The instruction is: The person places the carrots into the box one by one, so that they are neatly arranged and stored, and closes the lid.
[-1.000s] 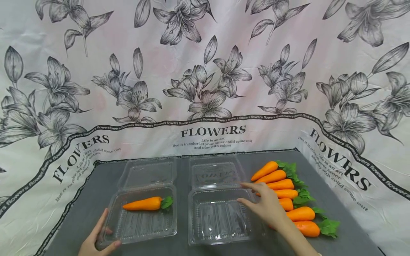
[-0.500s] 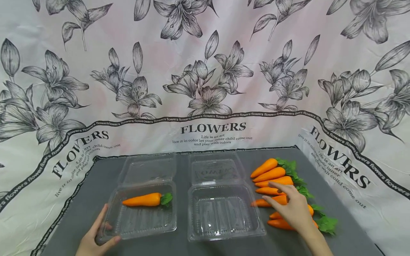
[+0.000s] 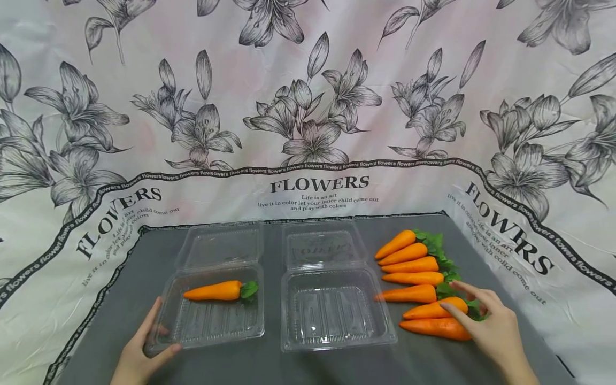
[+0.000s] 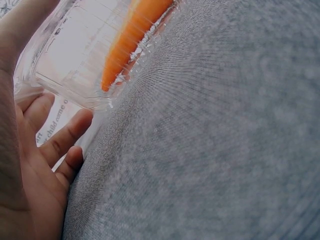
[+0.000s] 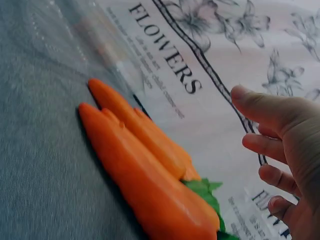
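My left hand (image 3: 144, 345) rests at the near left corner of the left clear plastic clamshell box (image 3: 216, 326), thumb along the near edge, fingers along the left side. In the left wrist view its fingers are spread and loosely extended against the box. Inside that box lies an orange carrot (image 3: 214, 291) with a green leafy top. My right hand (image 3: 495, 326) hovers at the leafy ends of the two nearest carrots, thumb and fingers apart and holding nothing. Of these, the nearest carrot (image 3: 433, 327) lies just in front of the second carrot (image 3: 435, 308).
A second clear box (image 3: 337, 339), lid folded back, stands in the middle with nothing in it. Several more carrots (image 3: 409, 266) lie in a column at the right, tips pointing left. Behind the grey tabletop (image 3: 274, 353) hangs a flower-printed cloth (image 3: 317, 107).
My right hand has moved right and toward me, from over the middle box across the carrots to the near ones. The left hand stays at its box. The head view has tilted up slightly.
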`<action>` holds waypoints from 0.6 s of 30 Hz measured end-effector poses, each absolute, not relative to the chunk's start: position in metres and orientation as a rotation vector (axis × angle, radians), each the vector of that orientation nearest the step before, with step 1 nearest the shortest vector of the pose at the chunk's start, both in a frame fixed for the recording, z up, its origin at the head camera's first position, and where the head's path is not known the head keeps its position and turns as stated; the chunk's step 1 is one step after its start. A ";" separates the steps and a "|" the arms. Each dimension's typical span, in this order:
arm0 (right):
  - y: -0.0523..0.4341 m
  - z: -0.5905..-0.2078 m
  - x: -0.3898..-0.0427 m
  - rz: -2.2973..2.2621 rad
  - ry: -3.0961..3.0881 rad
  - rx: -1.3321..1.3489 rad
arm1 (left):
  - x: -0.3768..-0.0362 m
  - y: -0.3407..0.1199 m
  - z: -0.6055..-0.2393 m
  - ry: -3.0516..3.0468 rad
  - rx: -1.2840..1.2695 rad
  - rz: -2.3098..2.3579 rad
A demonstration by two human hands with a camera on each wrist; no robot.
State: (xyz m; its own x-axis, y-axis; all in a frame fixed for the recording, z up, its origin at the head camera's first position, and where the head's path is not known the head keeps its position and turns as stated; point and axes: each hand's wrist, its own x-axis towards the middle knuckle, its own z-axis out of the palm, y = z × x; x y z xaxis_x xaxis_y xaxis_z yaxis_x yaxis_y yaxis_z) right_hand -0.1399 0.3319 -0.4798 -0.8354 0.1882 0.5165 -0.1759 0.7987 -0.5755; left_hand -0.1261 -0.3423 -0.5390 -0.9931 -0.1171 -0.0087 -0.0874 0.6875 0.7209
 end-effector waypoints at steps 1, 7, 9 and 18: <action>0.336 -0.481 -0.139 0.859 -2.404 -0.009 | -0.126 -0.341 -0.539 -2.824 0.147 -1.188; 0.352 -0.493 -0.128 0.958 -2.390 -0.022 | -0.125 -0.338 -0.543 -2.708 0.050 -1.050; 0.357 -0.500 -0.122 0.975 -2.421 -0.024 | -0.123 -0.340 -0.544 -2.726 0.065 -1.055; 0.370 -0.517 -0.116 1.044 -2.464 -0.020 | -0.123 -0.342 -0.540 -2.819 0.137 -1.122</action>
